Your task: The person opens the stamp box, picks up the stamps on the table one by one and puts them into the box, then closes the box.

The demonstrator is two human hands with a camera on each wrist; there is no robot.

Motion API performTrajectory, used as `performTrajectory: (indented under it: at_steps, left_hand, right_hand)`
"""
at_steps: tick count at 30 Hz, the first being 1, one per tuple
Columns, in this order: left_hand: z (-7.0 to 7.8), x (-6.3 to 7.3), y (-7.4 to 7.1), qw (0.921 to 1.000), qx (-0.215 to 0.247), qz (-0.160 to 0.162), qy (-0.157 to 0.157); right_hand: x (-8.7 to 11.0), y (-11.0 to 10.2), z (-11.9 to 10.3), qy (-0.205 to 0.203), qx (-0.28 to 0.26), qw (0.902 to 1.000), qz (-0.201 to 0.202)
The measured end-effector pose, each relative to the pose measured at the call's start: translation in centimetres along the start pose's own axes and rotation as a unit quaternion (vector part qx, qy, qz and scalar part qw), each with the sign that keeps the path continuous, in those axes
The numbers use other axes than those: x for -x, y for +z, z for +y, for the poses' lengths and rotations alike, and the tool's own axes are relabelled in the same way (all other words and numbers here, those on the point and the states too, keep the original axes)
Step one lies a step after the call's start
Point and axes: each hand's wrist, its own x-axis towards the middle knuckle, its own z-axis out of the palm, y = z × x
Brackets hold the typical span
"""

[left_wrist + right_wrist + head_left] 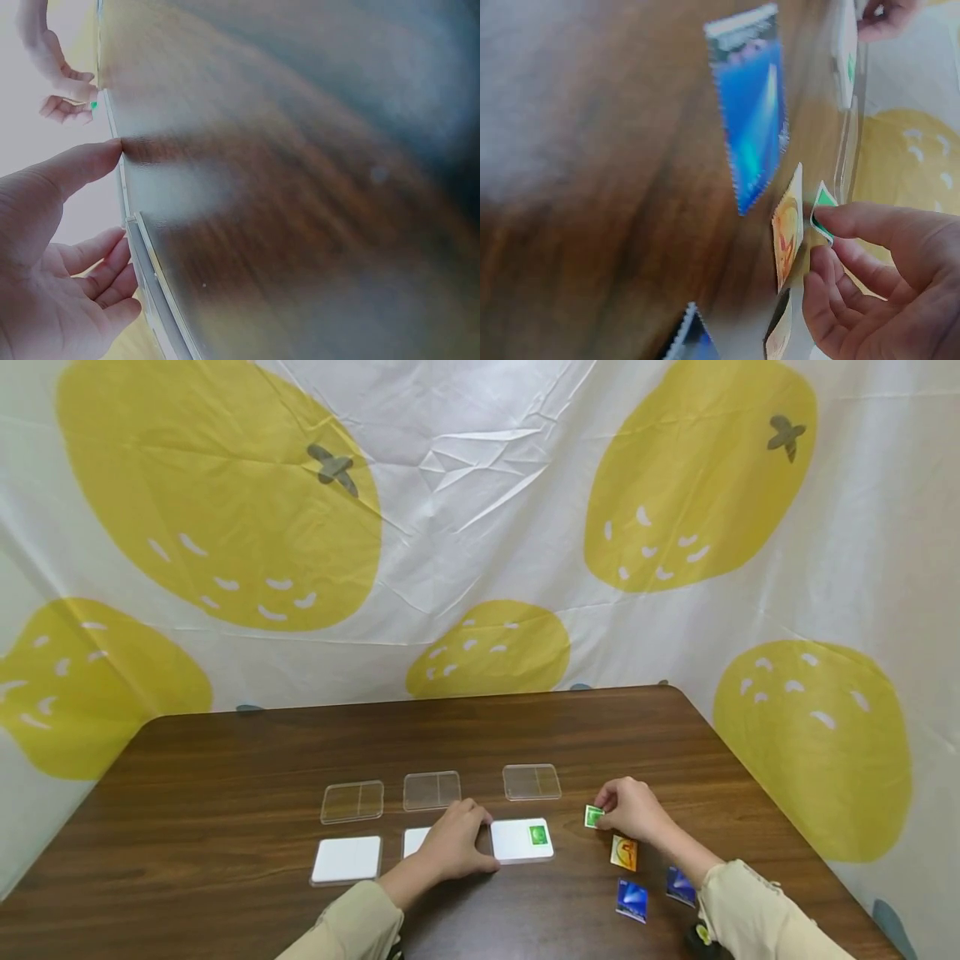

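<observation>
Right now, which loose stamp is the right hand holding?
The loose green stamp, pinched; the orange stamp and two blue stamps lie unheld on the table.

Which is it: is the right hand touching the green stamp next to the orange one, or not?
Touching. The right wrist view shows the right hand holding the green stamp, with the thumb tip against its printed side.

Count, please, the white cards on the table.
3, in one row: the left card, the middle card partly hidden by the left hand, and the right card with a green stamp on it.
</observation>
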Motion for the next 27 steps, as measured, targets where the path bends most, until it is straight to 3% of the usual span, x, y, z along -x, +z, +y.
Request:
performTrajectory:
  at_steps: [13, 17, 27]
  left_hand:
    - [0.0, -0.1, 0.0, 1.0, 0.0, 0.0, 0.001]
    - [-0.1, -0.1, -0.1, 1.0, -0.003, 0.0, 0.004]
    - [-0.1, -0.1, 0.0, 1.0, -0.003, -0.003, -0.002]
  right_hand:
    - [-0.8, -1.0, 0.5, 0.081, -0.103, 0.9883, -0.078]
    - [-1.0, -1.1, 0.5, 0.088, -0.117, 0.9852, -0.089]
    - [-1.4, -1.1, 0.9, 0.069, -0.096, 0.9881, -0.098]
